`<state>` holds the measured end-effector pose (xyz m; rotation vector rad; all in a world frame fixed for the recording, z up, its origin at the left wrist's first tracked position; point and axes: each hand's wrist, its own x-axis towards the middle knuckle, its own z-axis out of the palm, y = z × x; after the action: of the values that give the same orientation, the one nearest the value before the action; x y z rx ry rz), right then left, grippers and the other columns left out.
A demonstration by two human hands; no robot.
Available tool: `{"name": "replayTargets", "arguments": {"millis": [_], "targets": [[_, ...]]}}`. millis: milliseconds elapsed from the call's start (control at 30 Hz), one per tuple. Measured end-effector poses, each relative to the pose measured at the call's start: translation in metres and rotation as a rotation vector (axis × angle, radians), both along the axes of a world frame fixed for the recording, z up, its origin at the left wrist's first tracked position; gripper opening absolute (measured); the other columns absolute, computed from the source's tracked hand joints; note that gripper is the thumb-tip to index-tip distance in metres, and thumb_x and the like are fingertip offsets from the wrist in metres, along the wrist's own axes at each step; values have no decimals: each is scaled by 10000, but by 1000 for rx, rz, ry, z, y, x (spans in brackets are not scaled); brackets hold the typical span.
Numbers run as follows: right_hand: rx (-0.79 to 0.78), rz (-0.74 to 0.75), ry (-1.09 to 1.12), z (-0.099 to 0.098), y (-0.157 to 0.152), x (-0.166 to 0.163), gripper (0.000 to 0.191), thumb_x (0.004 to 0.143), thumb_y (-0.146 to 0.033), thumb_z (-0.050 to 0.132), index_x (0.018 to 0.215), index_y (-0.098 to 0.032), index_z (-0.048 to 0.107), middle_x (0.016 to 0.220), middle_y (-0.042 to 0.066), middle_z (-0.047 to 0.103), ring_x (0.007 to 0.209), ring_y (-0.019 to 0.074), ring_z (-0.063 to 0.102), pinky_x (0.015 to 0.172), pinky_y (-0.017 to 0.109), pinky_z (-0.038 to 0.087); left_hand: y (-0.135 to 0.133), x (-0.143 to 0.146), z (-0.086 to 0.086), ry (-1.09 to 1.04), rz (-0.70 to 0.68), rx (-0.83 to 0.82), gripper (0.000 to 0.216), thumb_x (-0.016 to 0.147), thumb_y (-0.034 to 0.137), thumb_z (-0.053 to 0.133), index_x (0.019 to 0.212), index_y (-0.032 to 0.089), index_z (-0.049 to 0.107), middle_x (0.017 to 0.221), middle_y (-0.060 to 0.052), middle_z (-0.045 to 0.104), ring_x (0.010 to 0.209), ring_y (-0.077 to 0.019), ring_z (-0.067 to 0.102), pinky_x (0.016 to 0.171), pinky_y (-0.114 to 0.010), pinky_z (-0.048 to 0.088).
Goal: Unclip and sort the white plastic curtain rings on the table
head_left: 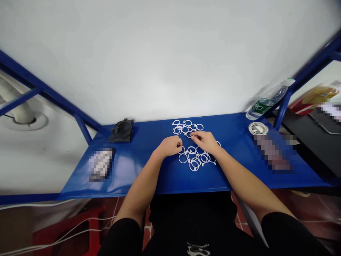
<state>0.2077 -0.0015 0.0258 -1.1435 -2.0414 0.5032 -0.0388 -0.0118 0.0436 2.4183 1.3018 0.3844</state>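
Note:
Two groups of thin white plastic rings with small tabs, like curtain rings, lie on the blue table [149, 170]. The far group [185, 128] is near the wall, and the larger near group [194, 157] spreads closer to my body. My left hand [171, 145] is closed at the left edge of the near group, beside one ring; what its curled fingers hold, if anything, is hidden. Between the two groups, my right hand [204, 140] has its fingertips pinched on a white ring [189, 135] at the front of the far group. My right wrist partly covers rings of the near group.
A crumpled black plastic bag [122, 131] lies at the back left, with a blurred-out flat object [101, 164] in front. On the right are a water bottle [269, 100], a roll of tape [258, 128] and another blurred-out item [274, 153]. Blue metal posts [282, 111] flank the table.

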Motion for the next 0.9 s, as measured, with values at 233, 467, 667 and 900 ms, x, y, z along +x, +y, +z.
{"name": "replayTargets", "arguments": {"millis": [233,467,667,900], "targets": [[-51,118,-46,2,-5,-5,284,967,-326,637,1217,-256,752,872,6,801,750,179,730,726,309,526,1,5,2,-246,282,193,68,906,219,644,869,216,701,818,4,727,708,-139,642,723,-276,484],[-65,228,-67,5,-8,-6,204,995,-396,605,1017,-234,727,786,-7,734,696,155,656,679,282,458,0,17,-14,-354,231,420,187,915,188,625,1055,217,747,745,13,748,645,-136,668,733,-299,482],[-51,334,-82,12,-12,-4,201,977,-379,572,853,-233,633,750,-12,653,664,152,576,659,284,430,-5,22,-16,-336,77,552,192,944,190,582,965,217,771,758,-15,767,672,-144,693,715,-318,460],[-35,354,-59,13,-11,-4,304,1035,-357,409,860,-221,617,782,22,660,714,179,604,713,304,446,-5,22,-15,-343,67,584,183,942,194,591,935,213,773,719,-16,748,664,-142,693,687,-310,440]]}}
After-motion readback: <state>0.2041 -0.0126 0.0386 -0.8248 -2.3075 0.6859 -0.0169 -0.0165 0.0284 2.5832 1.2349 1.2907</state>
